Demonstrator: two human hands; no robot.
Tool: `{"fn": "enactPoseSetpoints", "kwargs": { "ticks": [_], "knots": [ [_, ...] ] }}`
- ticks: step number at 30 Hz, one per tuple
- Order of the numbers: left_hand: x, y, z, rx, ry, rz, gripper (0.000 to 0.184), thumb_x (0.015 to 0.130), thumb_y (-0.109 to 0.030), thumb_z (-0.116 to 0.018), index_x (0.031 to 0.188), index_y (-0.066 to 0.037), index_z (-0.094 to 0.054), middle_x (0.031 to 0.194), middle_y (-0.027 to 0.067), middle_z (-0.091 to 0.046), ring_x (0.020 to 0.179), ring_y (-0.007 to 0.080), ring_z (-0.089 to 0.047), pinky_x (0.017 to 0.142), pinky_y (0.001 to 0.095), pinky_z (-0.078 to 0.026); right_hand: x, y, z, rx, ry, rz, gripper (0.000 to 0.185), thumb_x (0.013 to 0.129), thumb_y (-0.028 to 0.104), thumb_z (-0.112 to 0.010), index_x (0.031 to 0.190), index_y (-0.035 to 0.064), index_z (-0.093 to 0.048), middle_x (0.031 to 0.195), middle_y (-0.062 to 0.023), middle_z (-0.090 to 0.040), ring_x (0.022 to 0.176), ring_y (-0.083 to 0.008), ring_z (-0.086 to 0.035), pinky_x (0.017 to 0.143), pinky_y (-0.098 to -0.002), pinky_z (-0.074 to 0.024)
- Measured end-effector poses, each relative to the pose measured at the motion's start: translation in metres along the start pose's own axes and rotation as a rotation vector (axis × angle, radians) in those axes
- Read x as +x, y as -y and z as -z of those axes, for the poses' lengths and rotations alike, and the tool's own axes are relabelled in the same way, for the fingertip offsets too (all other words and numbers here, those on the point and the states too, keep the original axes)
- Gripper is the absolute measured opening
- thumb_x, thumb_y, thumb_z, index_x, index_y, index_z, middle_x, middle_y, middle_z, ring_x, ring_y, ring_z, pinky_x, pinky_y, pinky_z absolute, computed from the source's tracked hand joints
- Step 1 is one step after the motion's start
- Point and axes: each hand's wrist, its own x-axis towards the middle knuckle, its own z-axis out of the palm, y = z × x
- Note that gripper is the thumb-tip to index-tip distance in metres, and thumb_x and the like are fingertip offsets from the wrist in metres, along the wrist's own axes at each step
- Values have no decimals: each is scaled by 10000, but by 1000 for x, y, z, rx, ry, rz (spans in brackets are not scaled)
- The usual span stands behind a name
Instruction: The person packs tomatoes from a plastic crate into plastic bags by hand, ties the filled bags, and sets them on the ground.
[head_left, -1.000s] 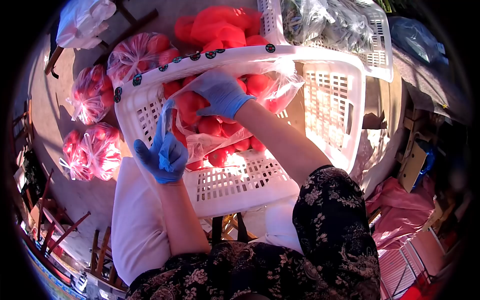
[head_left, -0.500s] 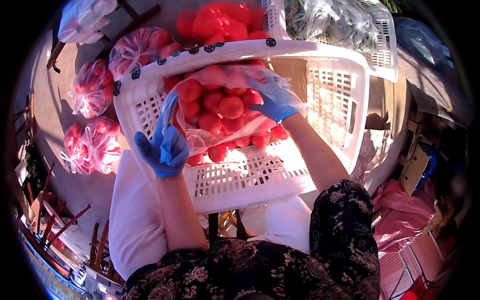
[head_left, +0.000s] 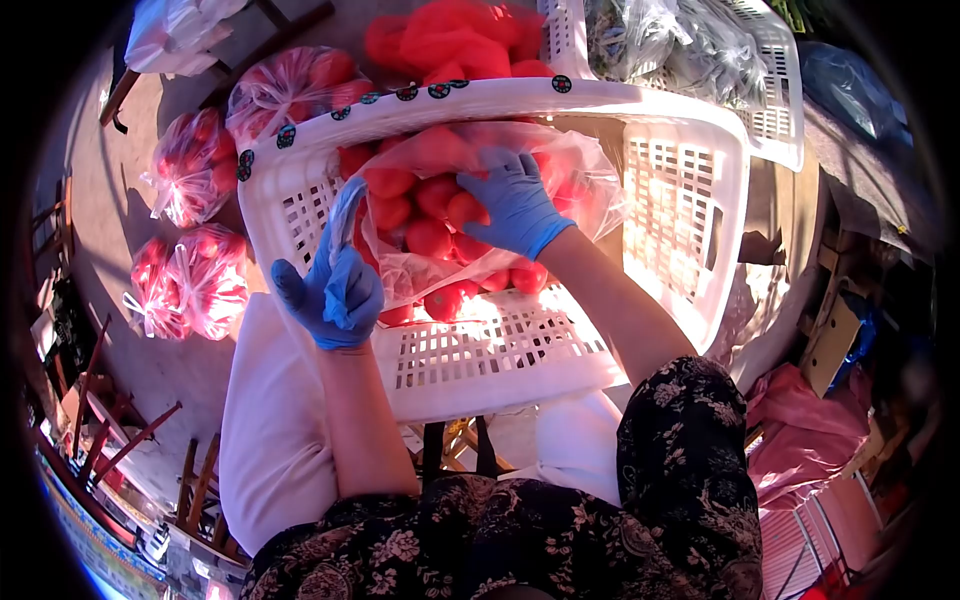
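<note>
A white plastic basket (head_left: 500, 375) rests over my knees, with red tomatoes (head_left: 428, 238) inside a clear plastic bag (head_left: 400, 285) in it. My right hand (head_left: 515, 208), in a blue glove, has its fingers spread over the tomatoes at the bag's opening and touches one. By the basket's left side is my left hand (head_left: 335, 290), also gloved, its fingers closed on a crumpled blue strip (head_left: 345, 215) beside the bag's left edge. Whether those fingers also hold the bag is unclear. More tomatoes lie under and around the bag.
Knotted bags of tomatoes (head_left: 208, 280) sit on the ground at the left. Behind the basket are a red net sack (head_left: 455, 40) and a second white basket (head_left: 780, 125) with plastic-wrapped greens (head_left: 715, 60). A pink cloth (head_left: 805, 425) lies at the right.
My right hand swung right across the bag, uncovering tomatoes, and then came back a little to the left over them. My left hand has kept nearly the same place.
</note>
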Motion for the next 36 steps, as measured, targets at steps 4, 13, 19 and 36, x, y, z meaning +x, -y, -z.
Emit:
{"fn": "enactPoseSetpoints", "kwargs": {
  "ticks": [4,13,19,36],
  "knots": [
    [-1,-2,5,-60,2,-52,867,822,-344,-576,1380,-58,23,563,36,-389,344,56,-262,333,188,-253,3,32,-5,-139,115,296,416,652,259,-632,1055,169,-576,1147,-96,-450,1082,-286,-403,975,-468,-264],
    [4,0,2,-83,35,-95,836,835,-349,-555,1383,-59,5,566,12,-371,365,47,-279,374,188,-292,15,55,-36,-168,158,236,316,783,245,-494,1082,172,-562,1044,-93,-510,993,-274,-470,906,-449,-333],
    [8,5,-2,-49,-27,-88,826,832,-344,-552,1384,-59,-7,552,1,-333,371,46,-254,369,182,-284,9,30,41,244,2,196,235,770,212,-557,988,129,-589,859,-65,-568,829,-262,-534,777,-380,-421],
    [25,27,6,14,-114,-51,803,829,-303,-559,1380,-37,-40,603,11,-377,429,70,-295,425,207,-342,-126,-80,-35,-454,627,-88,420,647,313,-680,1017,119,-637,1411,-127,-190,1290,-410,-156,981,-602,-208]
  ]
}}
